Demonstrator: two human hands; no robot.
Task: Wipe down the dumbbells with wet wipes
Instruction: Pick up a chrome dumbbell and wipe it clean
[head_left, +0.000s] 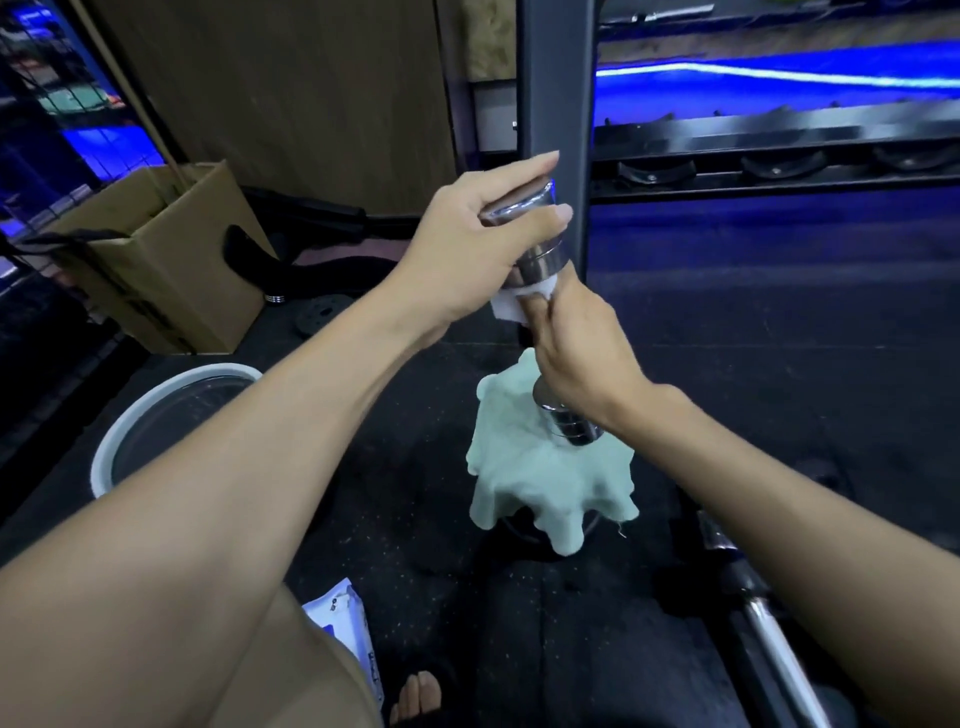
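Observation:
A chrome dumbbell (543, 257) stands nearly upright in the middle of the head view, its lower head (569, 423) resting on a pale green cloth (524, 467). My left hand (483, 244) grips the upper head from the left, thumb in front and fingers over the top. My right hand (582, 348) wraps a white wet wipe (511, 306) around the handle just under the upper head. The handle itself is hidden by my fingers. The wet wipe pack (345, 629) lies on the floor at the bottom left.
A white-rimmed basin (156, 405) sits on the dark floor at left, an open cardboard box (156, 260) behind it. A black rack post (556, 104) with shelves rises behind the dumbbell. Another chrome bar (769, 623) lies at lower right. My toes (415, 696) show at the bottom.

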